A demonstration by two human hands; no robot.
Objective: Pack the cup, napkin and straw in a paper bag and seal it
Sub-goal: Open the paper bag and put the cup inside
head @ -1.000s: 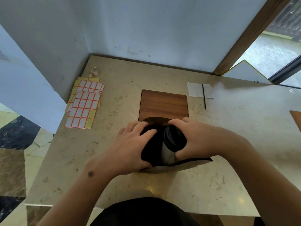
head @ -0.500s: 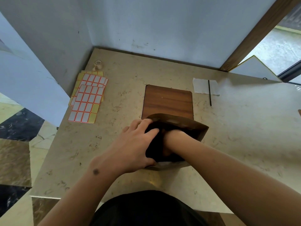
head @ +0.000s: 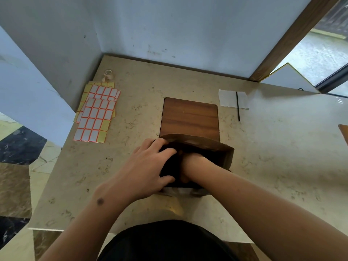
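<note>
paper bag held open, right hand down inside it

head view: paper bag, brown, stands open on the marble counter, its mouth facing up, just in front of a wooden board that lies flat on the counter. left hand grips the bag's left edge, fingers curled over the rim and thumb pressed on the near side, clamped on the paper. right hand is sunk into the bag past the knuckles; only the wrist and back of the hand show, so whether its fingers are apart or together cannot be told. the cup is hidden inside the dark bag.

white napkin lies flat at the far right of the counter, with a thin black straw across it. at far left, sheets of label stickers are stacked, with a small tape roll behind them by the wall.
</note>
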